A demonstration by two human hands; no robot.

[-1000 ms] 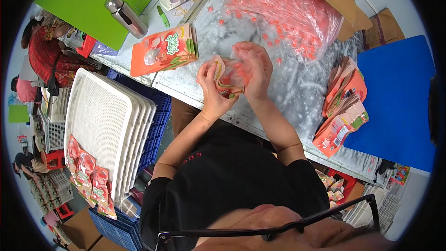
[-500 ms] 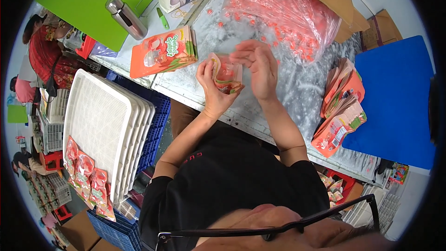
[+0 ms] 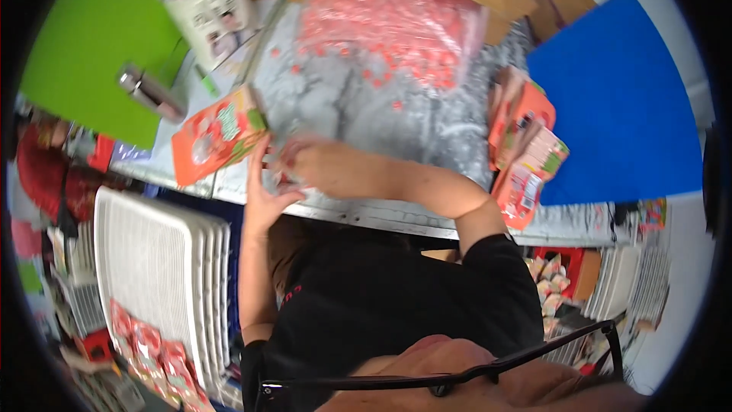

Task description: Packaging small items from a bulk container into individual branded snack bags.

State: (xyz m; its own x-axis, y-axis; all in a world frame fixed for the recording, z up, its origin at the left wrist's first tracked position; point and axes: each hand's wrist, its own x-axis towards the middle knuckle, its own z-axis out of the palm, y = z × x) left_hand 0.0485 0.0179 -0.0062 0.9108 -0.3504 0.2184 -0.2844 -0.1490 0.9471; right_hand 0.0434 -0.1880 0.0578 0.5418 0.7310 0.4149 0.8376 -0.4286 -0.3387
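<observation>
Near the table's front edge, my left hand is closed around a small red and clear pouch, most of it hidden by my fingers. Over the same pouch bends my right hand, its fingers smeared by motion, so their grip cannot be made out. Just left of both hands lies a stack of flat red-orange pouches. Beyond them, a big clear plastic bag of small red wrapped pieces spills out of a cardboard box. Loose red pieces are scattered on the grey tabletop.
At the left stand stacked white trays with filled red pouches on top. A steel flask, a green-handled tool and a white bag are at the back left. More pouches lean by a blue board.
Both hands and the pouch have moved left, toward the pouch stack. My right hand, raised with fingers extended before, now bends over the pouch. The whole view has shifted too.
</observation>
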